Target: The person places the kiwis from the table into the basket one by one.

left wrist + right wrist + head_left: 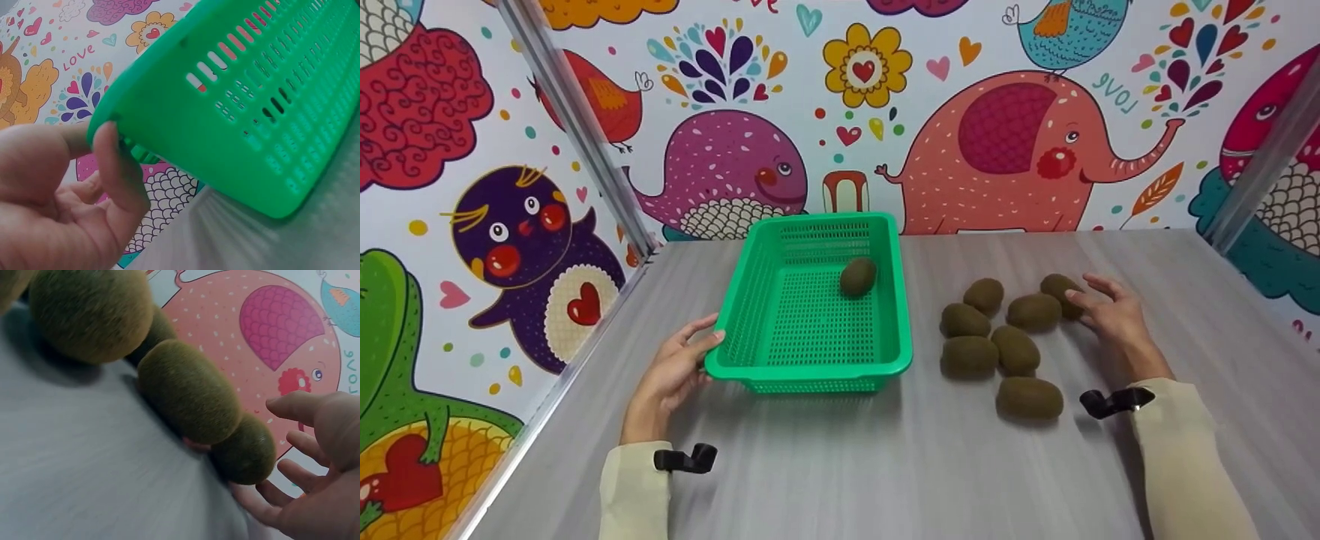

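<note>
Left hand [669, 369]: thumb and fingers pinching rim of green perforated basket [810, 372] at near left corner. Inside basket, toward right wall: single kiwifruit [858, 277]. Right of basket, on grey tabletop [840, 472]: cluster of six kiwifruits [969, 358], then rightmost kiwifruit [1059, 292]. Beside it, right hand [1116, 319]: fingers spread, slightly bent, unclosed; fingertip contact cannot be told.

— How do we find the light?
— Even and bright in our head view, with soft shadow beneath the green basket [810, 373]; our wrist views look dimmer, the tabletop [112, 467] smeared by blur.
</note>
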`<move>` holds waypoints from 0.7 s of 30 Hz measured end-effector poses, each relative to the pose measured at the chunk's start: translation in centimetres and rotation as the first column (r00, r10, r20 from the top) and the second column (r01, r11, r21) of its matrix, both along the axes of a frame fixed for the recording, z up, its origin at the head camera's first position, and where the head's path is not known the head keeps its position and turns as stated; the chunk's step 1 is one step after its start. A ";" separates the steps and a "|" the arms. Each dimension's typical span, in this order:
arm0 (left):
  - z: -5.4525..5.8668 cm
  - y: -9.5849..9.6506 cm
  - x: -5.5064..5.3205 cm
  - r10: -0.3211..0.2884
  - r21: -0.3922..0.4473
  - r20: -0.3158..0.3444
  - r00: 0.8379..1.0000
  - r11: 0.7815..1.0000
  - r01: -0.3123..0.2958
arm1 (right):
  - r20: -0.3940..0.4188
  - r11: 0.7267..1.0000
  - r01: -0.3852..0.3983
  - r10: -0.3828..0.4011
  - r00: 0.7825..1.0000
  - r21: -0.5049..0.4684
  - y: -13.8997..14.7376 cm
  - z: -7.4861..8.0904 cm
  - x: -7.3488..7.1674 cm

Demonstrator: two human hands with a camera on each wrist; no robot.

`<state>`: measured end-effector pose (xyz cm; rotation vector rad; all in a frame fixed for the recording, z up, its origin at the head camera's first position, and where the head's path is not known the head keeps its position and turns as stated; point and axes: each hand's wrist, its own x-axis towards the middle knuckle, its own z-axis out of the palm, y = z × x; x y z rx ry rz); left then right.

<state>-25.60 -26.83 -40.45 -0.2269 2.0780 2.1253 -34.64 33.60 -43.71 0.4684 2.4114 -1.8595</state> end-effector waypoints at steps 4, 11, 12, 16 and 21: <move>0.0 0.0 0.0 0.001 -0.004 -0.003 1.000 1.000 -0.001 | -0.013 0.998 -0.015 0.016 1.000 0.058 0.0 -0.5 -0.2; 0.2 0.1 0.1 0.002 -0.046 0.004 1.000 0.999 -0.001 | -0.069 0.981 -0.015 0.028 0.997 0.192 0.0 -1.4 0.1; 0.2 0.1 0.1 0.002 -0.045 0.004 1.000 0.999 -0.002 | -0.069 0.980 -0.015 0.030 0.997 0.199 0.0 -1.4 0.1; 0.2 0.0 0.1 0.004 -0.037 0.000 1.000 0.999 -0.004 | -0.077 0.978 -0.012 0.029 0.997 0.207 0.0 -1.7 0.2; 0.0 0.0 0.1 0.003 -0.029 -0.001 1.000 1.000 -0.003 | -0.059 0.980 -0.001 0.013 0.998 0.199 -0.1 -1.6 0.1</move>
